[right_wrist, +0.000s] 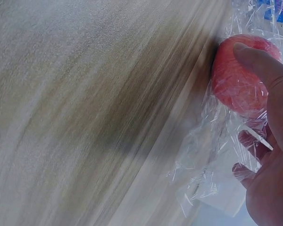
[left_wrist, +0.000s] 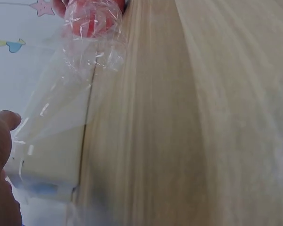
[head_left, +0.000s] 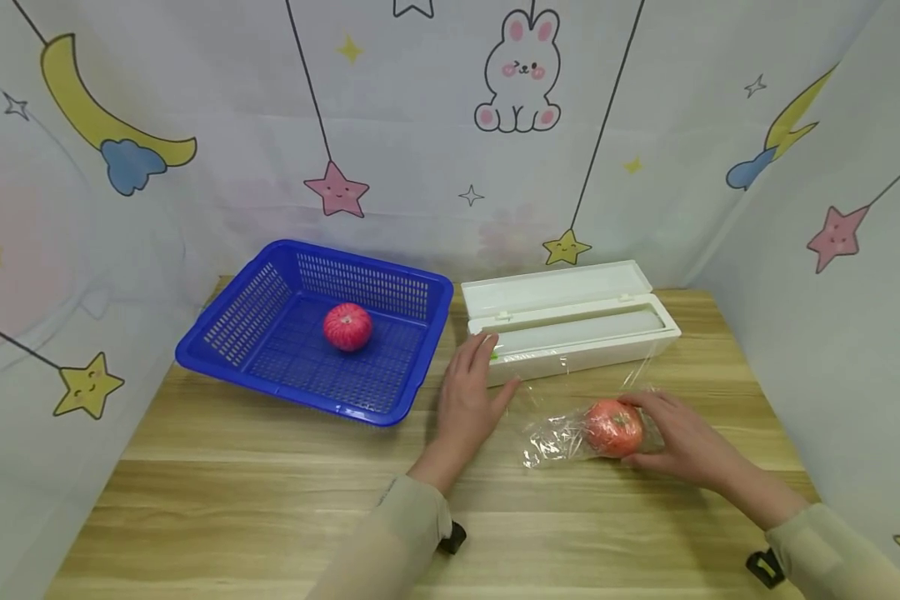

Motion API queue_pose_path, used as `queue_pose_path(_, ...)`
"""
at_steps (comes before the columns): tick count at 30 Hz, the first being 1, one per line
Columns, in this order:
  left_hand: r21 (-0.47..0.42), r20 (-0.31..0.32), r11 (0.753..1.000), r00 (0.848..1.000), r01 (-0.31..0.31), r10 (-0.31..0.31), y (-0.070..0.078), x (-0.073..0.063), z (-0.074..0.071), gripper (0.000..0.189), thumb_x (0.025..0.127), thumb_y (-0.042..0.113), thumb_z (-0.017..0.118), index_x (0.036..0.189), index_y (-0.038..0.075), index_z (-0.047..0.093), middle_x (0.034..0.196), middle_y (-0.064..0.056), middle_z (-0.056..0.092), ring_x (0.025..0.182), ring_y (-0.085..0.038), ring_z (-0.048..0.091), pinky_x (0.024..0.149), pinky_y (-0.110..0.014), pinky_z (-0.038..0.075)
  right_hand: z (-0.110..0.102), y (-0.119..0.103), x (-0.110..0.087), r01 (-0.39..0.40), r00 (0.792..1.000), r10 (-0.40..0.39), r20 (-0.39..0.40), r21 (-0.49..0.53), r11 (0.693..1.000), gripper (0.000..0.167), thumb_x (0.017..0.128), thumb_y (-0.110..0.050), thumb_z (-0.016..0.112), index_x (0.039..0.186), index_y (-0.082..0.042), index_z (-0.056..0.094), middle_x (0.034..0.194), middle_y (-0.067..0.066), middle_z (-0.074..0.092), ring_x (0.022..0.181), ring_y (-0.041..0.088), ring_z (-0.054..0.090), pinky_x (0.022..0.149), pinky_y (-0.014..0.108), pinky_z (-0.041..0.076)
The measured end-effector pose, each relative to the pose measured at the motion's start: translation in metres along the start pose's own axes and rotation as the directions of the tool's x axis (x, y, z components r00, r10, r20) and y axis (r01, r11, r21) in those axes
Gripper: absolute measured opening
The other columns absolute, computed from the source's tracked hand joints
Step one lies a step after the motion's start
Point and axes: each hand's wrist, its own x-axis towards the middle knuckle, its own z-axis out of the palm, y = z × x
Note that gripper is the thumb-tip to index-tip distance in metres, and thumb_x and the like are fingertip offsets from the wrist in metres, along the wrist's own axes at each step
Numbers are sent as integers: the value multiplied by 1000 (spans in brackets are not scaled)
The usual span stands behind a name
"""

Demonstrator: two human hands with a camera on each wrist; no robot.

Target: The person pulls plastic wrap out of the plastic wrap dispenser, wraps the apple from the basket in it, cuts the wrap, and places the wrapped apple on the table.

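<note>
Evidently, the right hand's grip (head_left: 678, 439) grasps the apple (head_left: 611, 429), five o'clock from the white box (head_left: 607, 352); the left hand's grip (head_left: 468, 400), released, lies at the box's nine o'clock end. Best steady that end, keeping the film (head_left: 557, 440) taut.

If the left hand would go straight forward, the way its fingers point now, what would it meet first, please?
Most likely the left end of the white box: the left hand's fingertips overlap it in the head view. Contact already is possible; depth is unclear.
</note>
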Motion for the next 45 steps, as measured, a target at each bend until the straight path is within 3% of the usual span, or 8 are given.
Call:
queue_pose_path(5,-48,6,993,995,105,-105,-4,-1,6,74,89,38,87,151,12,55,159,-12,50,145,-34,50,118,-48,44,0,-1,0,8,1000,-8,-3,-14,1000,87,68,-27,102,140,-8,58,130,12,68,121,40,63,97,65,53)
queue_pose_path(14,-100,-22,974,979,202,-205,-7,2,16,77,88,41,89,151,13,54,164,-10,46,144,-37,53,108,-53,52,-8,-2,-4,62,998,-62,10,-49,997,94,66,-27,102,145,-5,57,135,14,66,125,39,60,98,64,52)
queue_pose_path(21,-107,-46,975,978,197,-202,-11,4,17,73,86,38,90,147,15,58,163,-10,47,142,-36,55,105,-51,55,-20,-1,-10,99,994,-92,67,-100,990,103,67,-33,102,152,-6,52,140,20,63,128,45,58,98,67,52)
queue_pose_path(32,-144,-4,968,978,205,-208,-17,7,18,71,86,44,90,146,18,62,165,-7,45,143,-35,54,99,-53,57,-32,-2,-12,119,984,-100,147,-130,984,106,67,-39,101,156,-11,49,143,24,61,130,48,55,98,70,51)
queue_pose_path(41,-136,-81,974,977,183,-195,-20,6,21,62,86,35,91,140,18,67,159,-7,53,140,-35,58,98,-51,58,-48,-15,6,183,979,-166,115,-157,970,107,65,-34,103,154,-8,51,145,20,60,132,43,54,97,65,53)
queue_pose_path(45,-148,-84,972,977,184,-198,-20,6,21,61,86,36,91,140,18,68,158,-7,54,141,-33,58,102,-50,56,-54,-25,20,204,978,-191,89,-172,964,100,71,-30,100,155,-11,51,146,17,60,134,43,53,101,66,50)
